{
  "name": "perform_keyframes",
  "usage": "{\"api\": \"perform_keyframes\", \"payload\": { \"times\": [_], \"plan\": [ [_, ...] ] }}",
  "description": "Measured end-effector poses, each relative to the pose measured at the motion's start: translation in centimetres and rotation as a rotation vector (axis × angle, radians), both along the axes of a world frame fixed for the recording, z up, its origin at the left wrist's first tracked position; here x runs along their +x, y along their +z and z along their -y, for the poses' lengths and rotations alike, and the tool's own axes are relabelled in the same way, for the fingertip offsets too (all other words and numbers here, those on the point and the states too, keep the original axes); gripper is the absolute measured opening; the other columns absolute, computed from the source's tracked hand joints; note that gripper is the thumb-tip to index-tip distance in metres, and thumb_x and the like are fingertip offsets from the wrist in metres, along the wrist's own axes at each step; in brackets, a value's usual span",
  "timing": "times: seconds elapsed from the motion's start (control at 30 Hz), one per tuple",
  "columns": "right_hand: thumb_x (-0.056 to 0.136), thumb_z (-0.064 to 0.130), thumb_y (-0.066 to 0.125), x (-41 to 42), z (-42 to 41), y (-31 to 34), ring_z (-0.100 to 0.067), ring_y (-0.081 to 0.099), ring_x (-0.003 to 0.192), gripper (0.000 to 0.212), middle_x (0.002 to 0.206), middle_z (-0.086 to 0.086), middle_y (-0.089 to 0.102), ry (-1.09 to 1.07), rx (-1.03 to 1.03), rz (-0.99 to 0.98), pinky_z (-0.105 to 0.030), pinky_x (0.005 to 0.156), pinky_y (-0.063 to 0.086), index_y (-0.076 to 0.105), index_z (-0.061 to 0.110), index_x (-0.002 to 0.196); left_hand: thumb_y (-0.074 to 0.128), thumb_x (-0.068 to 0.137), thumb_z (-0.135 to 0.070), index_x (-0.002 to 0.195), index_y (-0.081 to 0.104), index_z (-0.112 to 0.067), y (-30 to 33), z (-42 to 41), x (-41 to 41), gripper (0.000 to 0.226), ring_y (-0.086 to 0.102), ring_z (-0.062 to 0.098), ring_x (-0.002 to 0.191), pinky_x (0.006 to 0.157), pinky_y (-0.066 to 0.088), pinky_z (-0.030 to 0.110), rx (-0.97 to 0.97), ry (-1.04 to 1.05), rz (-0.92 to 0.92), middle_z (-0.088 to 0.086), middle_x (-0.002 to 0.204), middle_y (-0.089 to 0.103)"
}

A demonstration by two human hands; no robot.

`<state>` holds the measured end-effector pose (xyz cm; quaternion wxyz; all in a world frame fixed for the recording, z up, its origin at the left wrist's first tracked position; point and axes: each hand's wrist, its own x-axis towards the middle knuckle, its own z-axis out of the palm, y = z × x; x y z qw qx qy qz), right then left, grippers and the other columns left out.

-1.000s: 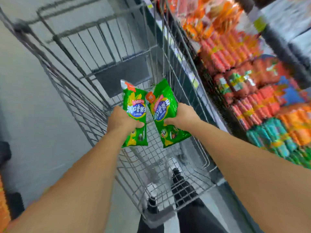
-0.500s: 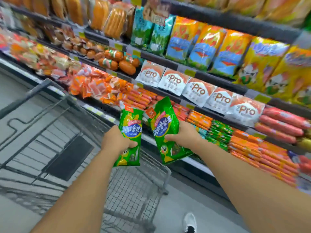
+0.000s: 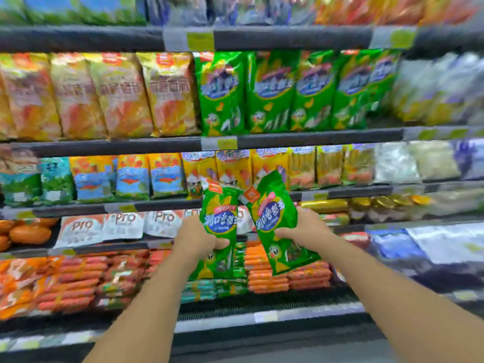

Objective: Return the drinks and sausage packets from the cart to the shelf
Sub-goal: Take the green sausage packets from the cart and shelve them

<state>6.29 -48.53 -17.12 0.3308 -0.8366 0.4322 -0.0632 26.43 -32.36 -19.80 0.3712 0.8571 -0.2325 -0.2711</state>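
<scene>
While we are facing the shelf [image 3: 314, 138], we are gripping two green sausage packets: our left hand [image 3: 195, 238] is clasping one packet [image 3: 219, 221], our right hand [image 3: 306, 229] the other [image 3: 275, 218]. Four matching green packets [image 3: 293, 93] are standing above, filling their row edge to edge.

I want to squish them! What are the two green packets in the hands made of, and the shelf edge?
The left packet and right packet look like thin glossy plastic film: they crinkle, bend and catch light where the left hand and right hand grip them. The shelf edge looks like dark matte plastic or painted metal; blur leaves that open.
</scene>
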Motion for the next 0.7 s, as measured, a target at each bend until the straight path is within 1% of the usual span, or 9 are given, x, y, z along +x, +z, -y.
{"api": "perform_keyframes", "payload": {
  "times": [0.13,0.17,0.23,0.27,0.33,0.4,0.5,0.6,0.7],
  "plan": [
    [0.075,0.035,0.080,-8.1,6.0,2.1,-0.019,0.063,0.090,0.034,0.092,0.002,0.068,-0.118,-0.023,0.021,-0.030,0.072,0.046,0.069,0.019,0.103,0.096,0.050,-0.029,0.094,0.065,-0.017,2.1,8.5,-6.0,0.055,0.059,0.019,0.053,0.044,0.042,0.023,-0.032,-0.137,-0.012,0.004,0.081,0.073],
    [0.074,0.035,0.081,-10.1,7.3,2.4,-0.019,0.065,0.091,0.035,0.094,0.001,0.070,-0.154,-0.023,0.030,-0.031,0.074,0.049,0.069,0.019,0.102,0.096,0.047,-0.032,0.094,0.065,-0.019,2.6,10.4,-7.5,0.058,0.060,0.018,0.055,0.045,0.043,0.024,-0.035,-0.170,0.000,0.003,0.081,0.072],
    [0.072,0.034,0.083,-13.9,9.8,2.9,-0.021,0.067,0.095,0.037,0.099,-0.002,0.073,-0.235,-0.023,0.041,-0.031,0.077,0.050,0.069,0.018,0.103,0.094,0.037,-0.041,0.095,0.063,-0.023,3.5,13.9,-10.6,0.068,0.067,0.021,0.066,0.050,0.053,0.032,-0.046,-0.225,0.015,0.001,0.086,0.072],
    [0.071,0.033,0.084,-15.8,10.8,3.2,-0.021,0.067,0.096,0.039,0.101,-0.004,0.073,-0.270,-0.023,0.046,-0.032,0.078,0.051,0.070,0.017,0.103,0.093,0.035,-0.044,0.096,0.061,-0.024,3.8,15.6,-11.9,0.071,0.069,0.023,0.070,0.052,0.054,0.035,-0.047,-0.248,0.018,0.001,0.088,0.072],
    [0.068,0.036,0.085,-19.3,13.0,3.6,-0.023,0.067,0.095,0.042,0.102,-0.006,0.073,-0.334,-0.021,0.066,-0.034,0.082,0.053,0.069,0.017,0.103,0.095,0.045,-0.037,0.099,0.059,-0.022,5.1,18.4,-15.0,0.067,0.069,0.022,0.068,0.050,0.053,0.032,-0.068,-0.285,0.023,0.002,0.090,0.071],
    [0.069,0.038,0.084,-22.6,14.6,4.0,-0.023,0.067,0.093,0.043,0.100,-0.005,0.073,-0.377,-0.011,0.087,-0.032,0.079,0.053,0.069,0.018,0.105,0.094,0.054,-0.030,0.101,0.059,-0.024,6.3,21.0,-17.9,0.059,0.069,0.020,0.068,0.052,0.052,0.030,-0.108,-0.327,0.046,-0.002,0.088,0.071],
    [0.068,0.041,0.082,-26.5,16.4,4.6,-0.025,0.068,0.092,0.046,0.097,-0.003,0.073,-0.447,-0.018,0.135,-0.035,0.079,0.055,0.068,0.020,0.106,0.094,0.057,-0.028,0.095,0.061,-0.025,7.2,24.2,-21.3,0.050,0.070,0.021,0.067,0.057,0.058,0.037,-0.131,-0.368,0.058,-0.002,0.085,0.073],
    [0.072,0.034,0.082,-28.9,17.6,5.5,-0.022,0.067,0.091,0.038,0.096,-0.001,0.073,-0.465,-0.032,0.170,-0.032,0.076,0.052,0.068,0.021,0.105,0.094,0.057,-0.024,0.094,0.065,-0.027,7.7,26.6,-24.0,0.047,0.071,0.016,0.072,0.070,0.061,0.041,-0.170,-0.414,0.042,-0.006,0.087,0.074],
    [0.075,0.031,0.081,-30.1,19.0,6.2,-0.021,0.067,0.093,0.034,0.097,-0.001,0.073,-0.480,-0.038,0.217,-0.034,0.080,0.053,0.069,0.019,0.105,0.094,0.059,-0.025,0.099,0.061,-0.028,8.7,28.3,-25.6,0.052,0.069,0.014,0.081,0.070,0.059,0.037,-0.216,-0.431,0.025,-0.008,0.091,0.072]
  ]
}}
